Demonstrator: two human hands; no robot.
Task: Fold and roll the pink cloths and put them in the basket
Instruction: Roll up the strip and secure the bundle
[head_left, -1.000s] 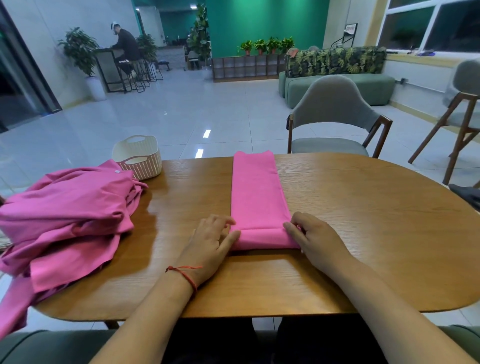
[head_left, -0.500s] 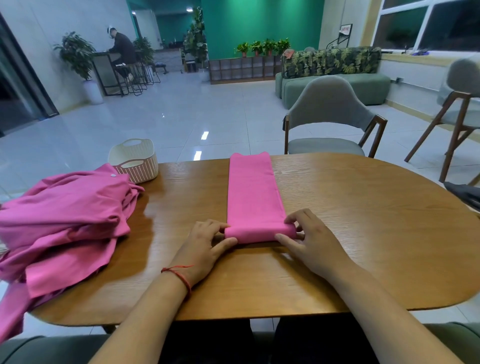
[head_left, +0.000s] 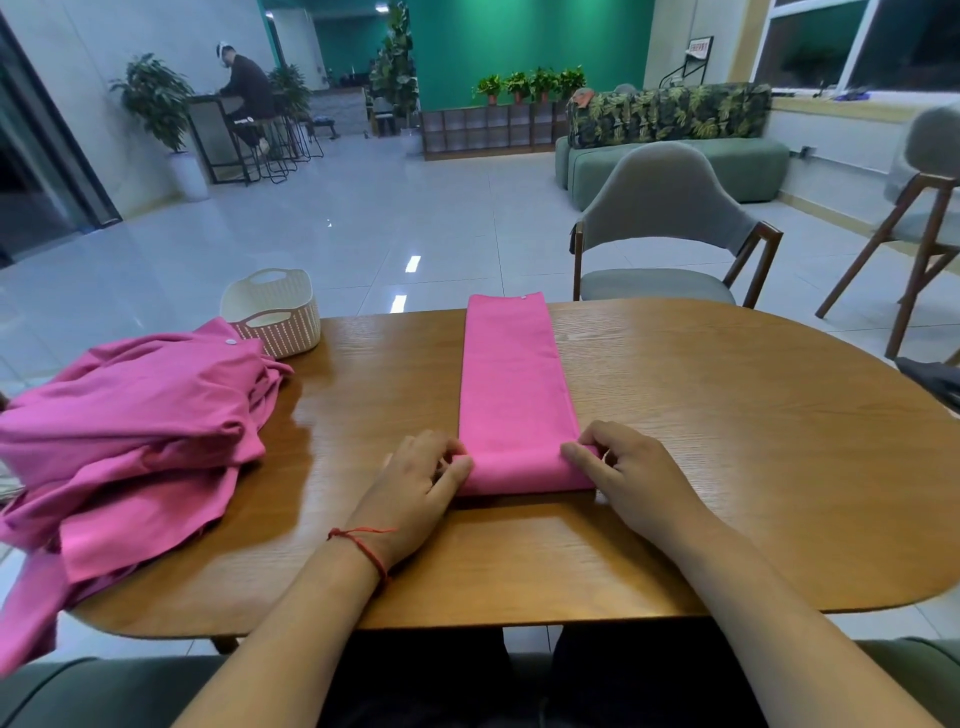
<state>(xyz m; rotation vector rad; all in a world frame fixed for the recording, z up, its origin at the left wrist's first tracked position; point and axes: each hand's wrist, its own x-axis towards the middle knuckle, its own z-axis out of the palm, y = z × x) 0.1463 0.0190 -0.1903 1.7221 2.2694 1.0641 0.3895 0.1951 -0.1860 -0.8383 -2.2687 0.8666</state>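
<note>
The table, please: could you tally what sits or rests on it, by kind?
Folded cloth: 1
Cloth pile: 1 (cloths within cannot be counted)
Basket: 1
Hands: 2, left hand and right hand, both pinching the folded cloth's near end
Total: 5

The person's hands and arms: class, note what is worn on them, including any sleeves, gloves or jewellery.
The left hand has a thin red string bracelet at its wrist. The right hand wears nothing visible. No gloves, rings or watch show, and both arms are bare, with no sleeves in view.
</note>
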